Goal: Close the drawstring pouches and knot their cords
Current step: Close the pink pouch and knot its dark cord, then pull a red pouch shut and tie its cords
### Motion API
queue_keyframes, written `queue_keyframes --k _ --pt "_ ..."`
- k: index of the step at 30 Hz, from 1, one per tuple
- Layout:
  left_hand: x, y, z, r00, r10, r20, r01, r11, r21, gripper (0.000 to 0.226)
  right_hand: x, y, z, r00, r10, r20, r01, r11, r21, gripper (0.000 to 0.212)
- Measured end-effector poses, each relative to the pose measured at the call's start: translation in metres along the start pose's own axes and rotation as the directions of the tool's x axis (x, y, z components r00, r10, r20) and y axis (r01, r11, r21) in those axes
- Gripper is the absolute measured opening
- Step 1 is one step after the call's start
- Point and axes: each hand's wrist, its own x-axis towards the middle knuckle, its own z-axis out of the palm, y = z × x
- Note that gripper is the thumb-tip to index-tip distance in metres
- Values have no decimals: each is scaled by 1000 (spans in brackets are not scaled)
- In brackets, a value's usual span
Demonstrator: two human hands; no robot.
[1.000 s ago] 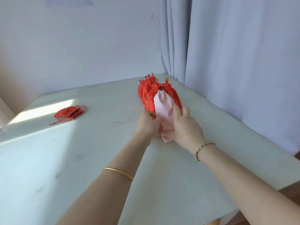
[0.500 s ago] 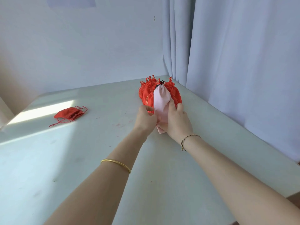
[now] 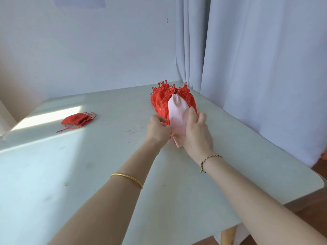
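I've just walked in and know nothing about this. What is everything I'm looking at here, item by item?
Pink pouch: one, pale pink, lying on the red pile, held at its near end.
Pile of red pouches: several, exact count unclear, red with gold marks, far side of the table by the curtain.
Single red pouch: one, red, alone on the left, cords trailing.
Table: one, pale green-white.
Curtain: one, pale blue-grey, on the right.
Wall: pale, behind the table.
Gold bangle: one, left wrist.
Braided bracelet: one, right wrist.
Left hand: beside the pink pouch.
Right hand: gripping the pink pouch.
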Motion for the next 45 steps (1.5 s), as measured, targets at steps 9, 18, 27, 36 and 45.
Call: queue_keyframes --k 9,18,27,36,45 --pt "7 -8 -55 979 -19 -205 12 999 -31 22 -2 -58 4 973 -227 -42 227 974 -18 53" --pt "46 -54 -193 879 80 -471 186 851 491 38 39 -164 75 937 -238 256 140 926 350 51" --pt "106 -79 -246 856 76 -512 347 650 677 29 79 -177 122 917 -213 339 -1 845 534 53" --pt "120 -73 -254 753 193 -629 330 717 614 20 84 -173 124 932 -214 294 8 822 570 50" --pt "62 12 -236 929 173 -326 -65 947 316 14 85 -192 74 930 -292 223 5 615 788 46"
